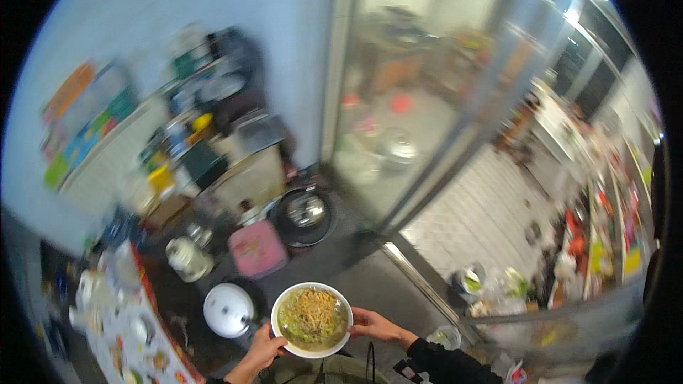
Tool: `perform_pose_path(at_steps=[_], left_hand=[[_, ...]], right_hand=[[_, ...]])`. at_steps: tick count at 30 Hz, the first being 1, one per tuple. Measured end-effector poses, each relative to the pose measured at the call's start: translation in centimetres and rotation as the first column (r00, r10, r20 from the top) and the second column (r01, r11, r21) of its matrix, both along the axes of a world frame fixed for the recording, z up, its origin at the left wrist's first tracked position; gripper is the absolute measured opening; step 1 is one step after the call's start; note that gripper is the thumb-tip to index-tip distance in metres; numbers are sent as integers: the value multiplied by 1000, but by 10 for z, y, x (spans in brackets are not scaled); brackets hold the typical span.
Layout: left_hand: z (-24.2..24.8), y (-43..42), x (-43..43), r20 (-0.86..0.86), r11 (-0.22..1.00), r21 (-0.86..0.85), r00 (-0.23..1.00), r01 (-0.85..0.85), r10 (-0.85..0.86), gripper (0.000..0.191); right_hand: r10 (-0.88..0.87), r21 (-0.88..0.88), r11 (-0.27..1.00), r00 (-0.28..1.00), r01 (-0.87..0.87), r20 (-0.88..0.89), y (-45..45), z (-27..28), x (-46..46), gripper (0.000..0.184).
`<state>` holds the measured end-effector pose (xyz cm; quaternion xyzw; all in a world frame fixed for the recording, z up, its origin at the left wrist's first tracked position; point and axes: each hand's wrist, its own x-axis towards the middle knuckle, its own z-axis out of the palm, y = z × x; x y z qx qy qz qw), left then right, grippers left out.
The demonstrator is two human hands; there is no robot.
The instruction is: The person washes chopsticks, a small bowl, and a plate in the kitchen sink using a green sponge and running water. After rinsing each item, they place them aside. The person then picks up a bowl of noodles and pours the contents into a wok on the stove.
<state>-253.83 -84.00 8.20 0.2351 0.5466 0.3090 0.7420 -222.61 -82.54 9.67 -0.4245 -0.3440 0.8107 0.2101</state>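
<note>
A white bowl (283,342) is held level in front of me between both hands. In it is a soup (315,317) with pale shredded strips heaped in the middle and green leafy pieces around them. On the left of the rim, my left hand (261,349) grips with the thumb over the edge. My right hand (376,325) holds the opposite side, its fingers against the outer wall and partly hidden. Just left of the bowl stands a round vessel with a white lid (228,310) and a dark handle.
A pink square stool (257,249) and a dark round pan (304,218) with a shiny lid stand ahead on the floor. At left is a table with a patterned cover (128,330). A sliding glass door (405,117) and its metal floor track (421,282) lie to the right.
</note>
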Motion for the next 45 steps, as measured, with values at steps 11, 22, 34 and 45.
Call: perform_pose_path(at_steps=[11, 22, 34, 45], left_hand=[[58, 171, 392, 132, 600, 87, 588, 795, -798, 61], [49, 298, 781, 188, 107, 105, 86, 989, -978, 56], [-2, 449, 1136, 254, 162, 183, 112, 970, -961, 63], [25, 652, 1350, 463, 675, 175, 545, 717, -699, 86]], right_hand=[[-931, 88, 366, 366, 927, 13, -75, 32, 253, 71], [-984, 197, -170, -176, 966, 13, 2, 50, 515, 69], [-983, 259, -113, -145, 959, 110, 159, 5, 893, 53], [-958, 163, 288, 286, 944, 35, 432, 42, 1201, 61]])
